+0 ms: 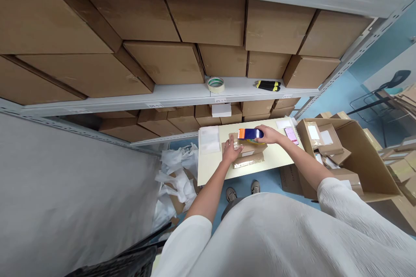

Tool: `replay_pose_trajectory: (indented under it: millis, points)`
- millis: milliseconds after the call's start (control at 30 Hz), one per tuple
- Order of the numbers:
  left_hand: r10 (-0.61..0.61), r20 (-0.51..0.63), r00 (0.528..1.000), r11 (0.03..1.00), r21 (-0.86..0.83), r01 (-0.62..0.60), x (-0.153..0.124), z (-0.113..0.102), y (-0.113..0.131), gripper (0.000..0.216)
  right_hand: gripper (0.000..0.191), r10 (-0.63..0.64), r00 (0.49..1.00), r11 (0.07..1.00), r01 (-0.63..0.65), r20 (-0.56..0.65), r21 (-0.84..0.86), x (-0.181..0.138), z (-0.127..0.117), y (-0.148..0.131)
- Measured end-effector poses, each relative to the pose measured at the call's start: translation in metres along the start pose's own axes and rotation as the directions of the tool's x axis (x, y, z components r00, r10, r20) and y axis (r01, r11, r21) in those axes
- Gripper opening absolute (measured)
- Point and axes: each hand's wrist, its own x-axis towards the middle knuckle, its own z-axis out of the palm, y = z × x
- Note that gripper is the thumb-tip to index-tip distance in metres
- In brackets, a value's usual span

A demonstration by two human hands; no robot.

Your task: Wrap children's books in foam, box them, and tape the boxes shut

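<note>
A small cardboard box (251, 157) lies on the pale yellow table (211, 171), with shiny clear tape along its near flap. My right hand (269, 134) is closed round a blue tape dispenser (249, 133) with an orange front end, held over the far side of the box. Part of a tape roll shows under the dispenser. My left hand (232, 151) rests on the left part of the box with its fingers spread, thumb pointing toward the dispenser. Whether the tape is touching the box there cannot be made out.
A phone (291, 135) lies at the table's right end, white sheets (209, 139) at its left. Right of it stands a large carton (373, 156) with small parcels. Above, a shelf (182, 92) holds boxes, a tape roll (216, 84) and black-yellow cutters (268, 85). White bags (178, 181) lie at left.
</note>
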Motion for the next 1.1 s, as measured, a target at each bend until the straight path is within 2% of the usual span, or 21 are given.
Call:
replay_pose_trajectory:
  millis: [167, 267, 367, 567, 700, 800, 933, 1000, 1100]
  points:
    - [0.011, 0.019, 1.0, 1.0, 0.02, -0.011, -0.001, -0.001, 0.0, 0.108, 0.078, 0.034, 0.999, 0.989, -0.03, 0.028, -0.148, -0.001, 0.01, -0.002]
    - [-0.004, 0.029, 1.0, 1.0, 0.024, 0.004, 0.0, -0.001, 0.001, 0.108, 0.066, 0.023, 0.997, 0.981, -0.007, 0.077, -0.194, 0.003, 0.008, 0.001]
    - [-0.01, 0.027, 1.0, 1.0, 0.019, 0.01, 0.0, -0.001, 0.001, 0.112, 0.05, 0.003, 0.992, 0.987, 0.017, 0.123, -0.159, 0.009, -0.001, 0.007]
    - [-0.008, 0.029, 1.0, 1.0, 0.024, 0.007, 0.0, -0.003, 0.001, 0.113, 0.047, -0.037, 0.998, 0.998, 0.039, 0.058, -0.039, 0.011, -0.005, 0.016]
    - [-0.01, 0.031, 0.999, 1.0, -0.003, 0.01, -0.001, -0.004, 0.003, 0.111, 0.042, -0.044, 0.995, 0.996, 0.05, 0.088, -0.072, 0.013, 0.0, 0.016]
    - [0.015, -0.019, 1.0, 0.999, -0.039, -0.016, -0.003, -0.011, 0.005, 0.097, 0.038, -0.02, 0.993, 0.995, 0.031, 0.12, -0.093, 0.016, 0.001, 0.015]
    - [0.112, -0.202, 0.973, 0.976, -0.164, -0.146, -0.005, -0.024, 0.012, 0.053, 0.036, -0.003, 0.993, 0.996, 0.013, 0.121, -0.084, 0.017, 0.001, 0.018]
    - [0.086, -0.186, 0.979, 0.929, -0.34, -0.146, -0.005, -0.029, 0.018, 0.039, 0.036, -0.01, 0.994, 0.998, 0.017, 0.111, -0.064, 0.015, 0.001, 0.022]
    - [-0.018, -0.034, 0.999, 0.8, -0.6, -0.006, -0.005, -0.028, 0.03, 0.029, 0.036, -0.021, 0.995, 1.0, 0.023, 0.094, -0.017, 0.01, 0.002, 0.027]
